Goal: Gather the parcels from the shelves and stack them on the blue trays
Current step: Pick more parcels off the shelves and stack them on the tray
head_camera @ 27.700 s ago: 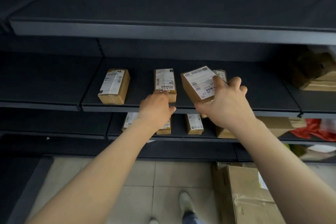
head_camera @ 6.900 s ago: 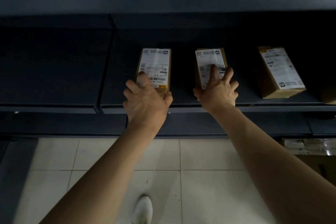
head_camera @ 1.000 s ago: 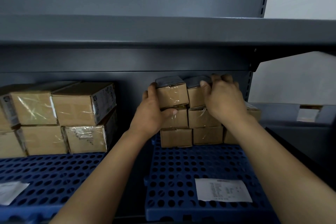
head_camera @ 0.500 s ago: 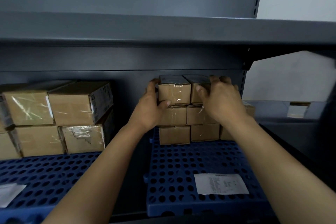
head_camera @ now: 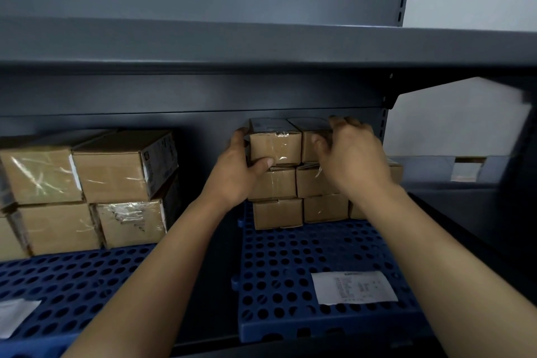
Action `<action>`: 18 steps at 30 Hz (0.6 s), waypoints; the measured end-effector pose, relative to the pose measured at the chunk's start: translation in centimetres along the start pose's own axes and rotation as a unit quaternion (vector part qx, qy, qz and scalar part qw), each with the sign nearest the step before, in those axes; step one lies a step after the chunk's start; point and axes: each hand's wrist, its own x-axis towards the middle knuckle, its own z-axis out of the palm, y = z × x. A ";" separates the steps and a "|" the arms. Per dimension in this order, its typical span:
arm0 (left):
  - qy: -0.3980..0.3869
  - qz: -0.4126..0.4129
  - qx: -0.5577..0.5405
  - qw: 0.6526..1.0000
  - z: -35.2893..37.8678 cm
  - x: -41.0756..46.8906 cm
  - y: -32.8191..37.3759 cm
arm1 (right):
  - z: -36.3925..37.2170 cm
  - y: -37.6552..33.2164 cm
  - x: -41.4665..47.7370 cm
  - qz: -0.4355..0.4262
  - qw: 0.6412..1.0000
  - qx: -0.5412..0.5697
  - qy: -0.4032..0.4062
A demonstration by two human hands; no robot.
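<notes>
left grip (head_camera: pixel 238 171) holds top-left parcel (head_camera: pixel 276 147): thumb curled on its taped front, fingers round its left side. right grip (head_camera: pixel 354 160) curls over top-right parcel (head_camera: pixel 308 125), fingertips on top, thumb on front. both parcels sit side by side, touching, as 3rd layer of small stack (head_camera: pixel 276 212) at back of right blue tray (head_camera: pixel 290 256). paper slip (head_camera: pixel 353 288) lies flat nr tray front. bigger boxes (head_camera: pixel 116 166) stacked 2 high on left blue tray (head_camera: pixel 72 279), w/ dark gap btwn trays.

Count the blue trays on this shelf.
2. The left tray lies lower left under the larger boxes, cut off by the frame; the right tray holds the small parcels. More may sit outside the view.
</notes>
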 end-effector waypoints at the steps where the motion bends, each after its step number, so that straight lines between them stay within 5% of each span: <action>1: 0.002 -0.003 0.000 1.000 -0.1 0.0 0.0 | 0.0 -0.1 -0.1 -0.003 1.000 0.002 0.003; 18: 0.005 -0.022 0.024 0.999 -1.3 -0.1 -0.3 | -0.2 -1.8 -1.2 -0.016 1.000 0.000 0.006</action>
